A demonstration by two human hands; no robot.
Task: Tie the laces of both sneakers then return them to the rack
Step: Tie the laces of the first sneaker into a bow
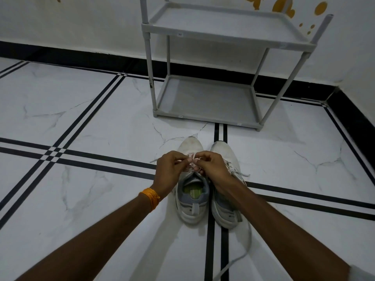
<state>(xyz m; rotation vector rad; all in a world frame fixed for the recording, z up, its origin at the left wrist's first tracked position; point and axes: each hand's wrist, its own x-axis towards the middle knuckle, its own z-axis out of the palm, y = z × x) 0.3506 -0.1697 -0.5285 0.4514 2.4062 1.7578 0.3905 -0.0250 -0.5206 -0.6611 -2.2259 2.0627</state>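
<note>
While both hands' fingers (185, 159) pinch it, lace (192, 157) sits btwn them.

White marble-look tiled floor (97, 110) with paired black inlay stripes (87, 110) crossing in a grid. Black skirting band (81, 57) runs along the base of the white wall (81, 19), turning the corner at right. Yellow-orange blob decals (284, 6) on wall, top right, partly cut off by frame.

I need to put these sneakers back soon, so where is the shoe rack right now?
In the head view, the grey shoe rack stands against the wall, ahead and slightly right, just beyond the toes of the two sneakers on the floor.
</note>
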